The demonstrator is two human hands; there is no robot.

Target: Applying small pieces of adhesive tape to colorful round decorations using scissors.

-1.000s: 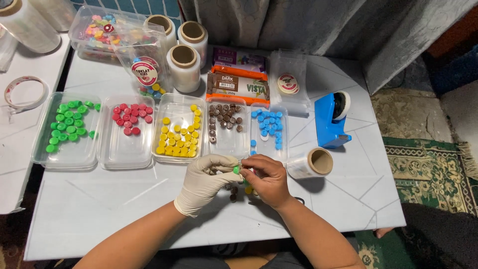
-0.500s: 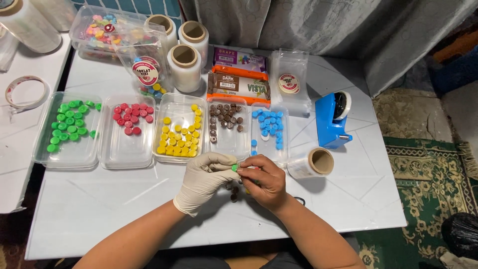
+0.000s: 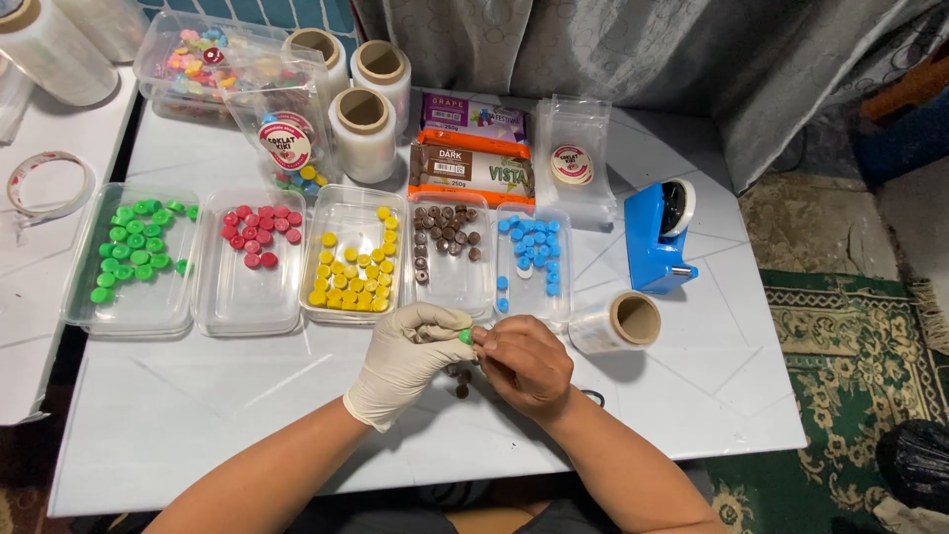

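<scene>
While the gloved left hand (image 3: 405, 361) and the bare right hand (image 3: 524, 364) are meeting at the fingertips, both grips are pinching one small green candy piece (image 3: 465, 336) between them, just above the white surface (image 3: 247, 405) and in front of the tray of brown pieces (image 3: 445, 247). A few dark pieces (image 3: 460, 381) are lying under the hands, and doing this well seems to call for a light, steady pinch kept low over the surface. Beyond, trays of yellow (image 3: 351, 262), red (image 3: 252, 257), green (image 3: 129, 257) and blue pieces (image 3: 534, 257) are sitting in a row.
</scene>
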